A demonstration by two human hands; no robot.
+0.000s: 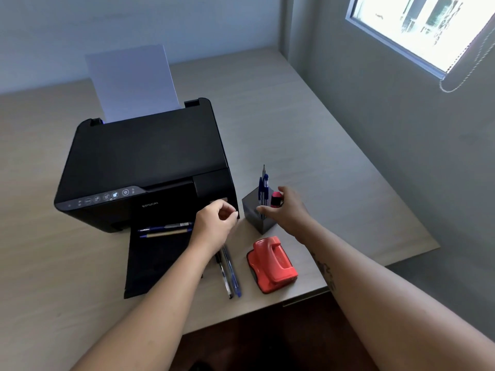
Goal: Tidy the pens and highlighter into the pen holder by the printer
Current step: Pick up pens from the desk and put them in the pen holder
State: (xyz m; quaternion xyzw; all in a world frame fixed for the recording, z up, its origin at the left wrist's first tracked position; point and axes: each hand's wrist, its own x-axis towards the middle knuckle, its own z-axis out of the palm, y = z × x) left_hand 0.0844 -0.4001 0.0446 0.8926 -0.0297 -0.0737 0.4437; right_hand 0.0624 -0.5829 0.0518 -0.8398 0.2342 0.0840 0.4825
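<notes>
Where the desk [308,124] edge runs nearest the camera, two bare forearms reach in from six o'clock. Just beyond that edge, at about five o'clock from the printer [144,167], a red hole punch [273,263] sits on the wood, and to its nine o'clock two pens [230,274] lie side by side, one blue, one black and clear, their upper ends hidden under the left wrist. The printer's black output tray [158,263] juts toward the viewer; across its far end lie two more pens [166,229], a blue one with a clear barrel and a tan-bodied one, parallel and almost touching.

The left hand [214,226] hovers at the tray's three o'clock corner, fingers loosely curled with thumb and forefinger close together; I cannot tell whether anything is pinched there.

At three o'clock from the printer's front corner stands the black square pen holder [257,212], already carrying several blue pens [263,188] upright. The right hand [286,210] reaches over its three o'clock side, fingers closed around a pink highlighter [276,198] whose capped end shows at the holder's rim.

Farther back, white paper [131,84] stands in the printer's rear feed, and a window [417,30] shows at one o'clock.
</notes>
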